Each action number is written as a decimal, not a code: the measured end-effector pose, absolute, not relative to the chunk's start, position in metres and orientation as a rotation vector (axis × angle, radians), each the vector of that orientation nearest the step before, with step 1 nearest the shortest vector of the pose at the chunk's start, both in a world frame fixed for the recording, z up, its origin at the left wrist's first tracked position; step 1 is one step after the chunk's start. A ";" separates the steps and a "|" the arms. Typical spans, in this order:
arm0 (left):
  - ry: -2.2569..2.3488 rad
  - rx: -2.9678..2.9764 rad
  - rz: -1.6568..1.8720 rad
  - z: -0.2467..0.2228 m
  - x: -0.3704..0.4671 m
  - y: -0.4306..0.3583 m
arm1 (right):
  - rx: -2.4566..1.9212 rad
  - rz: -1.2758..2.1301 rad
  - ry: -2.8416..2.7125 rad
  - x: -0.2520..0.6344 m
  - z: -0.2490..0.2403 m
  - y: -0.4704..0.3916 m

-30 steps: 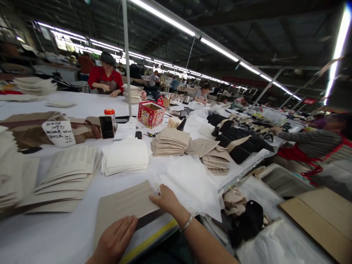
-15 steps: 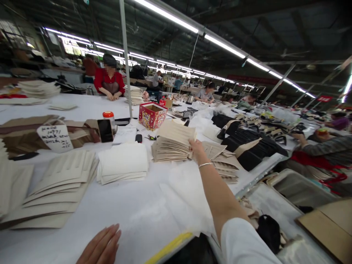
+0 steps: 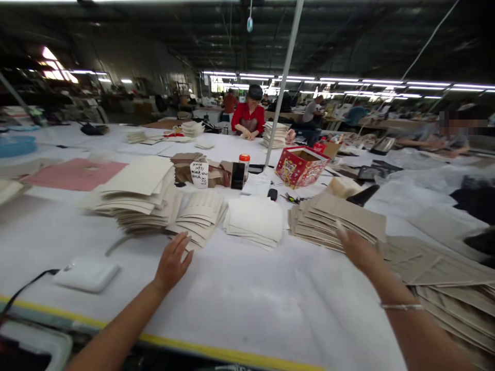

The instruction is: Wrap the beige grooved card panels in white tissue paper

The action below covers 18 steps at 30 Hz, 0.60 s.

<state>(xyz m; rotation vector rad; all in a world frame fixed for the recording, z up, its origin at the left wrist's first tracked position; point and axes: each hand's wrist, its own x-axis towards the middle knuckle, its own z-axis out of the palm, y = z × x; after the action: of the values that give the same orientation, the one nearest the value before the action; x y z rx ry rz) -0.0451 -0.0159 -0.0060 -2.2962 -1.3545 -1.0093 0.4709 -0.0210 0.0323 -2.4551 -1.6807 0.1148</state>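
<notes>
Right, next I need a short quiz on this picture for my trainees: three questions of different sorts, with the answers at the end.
1. Which of the camera wearer's hands is at a brown pile: A) left or B) right?
2. True or false: in the picture, the dark phone stands to the left of the red box.
3. Fill in: the ___ pile lies between the fanned cream pile and that brown pile.

Key: 1. B, the right hand. 2. True. 3. White: the white pile.

tube lights (image 3: 257,76) glow far beyond the hands (image 3: 171,265) under a dim roof (image 3: 193,36); the desk (image 3: 220,293) between them is softly lit, the right hand (image 3: 360,251) blurred.
</notes>
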 end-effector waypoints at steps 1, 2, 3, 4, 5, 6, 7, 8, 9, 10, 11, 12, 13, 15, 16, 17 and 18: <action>-1.384 -2.283 -1.009 -0.005 -0.047 -0.004 | -2.394 0.212 -1.842 0.445 0.022 -0.024; -1.412 -2.291 -0.990 -0.004 -0.046 0.009 | -2.367 0.285 -1.958 0.418 0.013 -0.028; -1.449 -2.306 -0.954 -0.003 -0.044 0.022 | -2.355 0.331 -2.028 0.393 0.004 -0.030; -1.510 -2.332 -0.869 -0.001 -0.041 0.035 | -2.393 0.340 -2.030 0.370 -0.005 -0.032; -1.592 -2.348 -0.745 0.000 -0.037 0.049 | -2.438 0.329 -2.013 0.351 -0.012 -0.033; -1.676 -2.354 -0.600 0.003 -0.032 0.062 | -2.483 0.311 -1.981 0.337 -0.017 -0.032; -1.743 -2.351 -0.466 0.006 -0.028 0.075 | -2.524 0.286 -1.944 0.327 -0.022 -0.031; -1.789 -2.345 -0.363 0.009 -0.025 0.088 | -2.553 0.256 -1.915 0.321 -0.026 -0.029; -1.817 -2.346 -0.286 0.012 -0.024 0.100 | -2.570 0.226 -1.898 0.318 -0.028 -0.028; -1.827 -2.362 -0.233 0.015 -0.023 0.111 | -2.580 0.194 -1.890 0.317 -0.031 -0.027; -1.826 -2.391 -0.187 0.017 -0.024 0.121 | -2.583 0.165 -1.886 0.317 -0.033 -0.027; -1.824 -2.426 -0.125 0.018 -0.026 0.129 | -2.582 0.141 -1.885 0.317 -0.034 -0.027; -1.816 -2.462 -0.061 0.018 -0.028 0.136 | -2.578 0.122 -1.887 0.318 -0.036 -0.027; -1.782 -2.520 0.040 0.017 -0.033 0.144 | -2.571 0.099 -1.884 0.319 -0.039 -0.028; -1.760 -2.536 0.067 0.016 -0.035 0.145 | -2.571 0.086 -1.879 0.318 -0.040 -0.028; -1.738 -2.545 0.077 0.015 -0.037 0.146 | -2.573 0.073 -1.875 0.318 -0.041 -0.028; -1.716 -2.548 0.071 0.016 -0.038 0.146 | -2.578 0.058 -1.869 0.317 -0.041 -0.027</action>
<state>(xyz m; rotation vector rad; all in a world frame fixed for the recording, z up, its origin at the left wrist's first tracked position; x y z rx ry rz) -0.0381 0.1459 0.0160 -2.5475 -1.7164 0.0715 0.3173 -0.0273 -0.0413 -2.5784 -1.8694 0.0582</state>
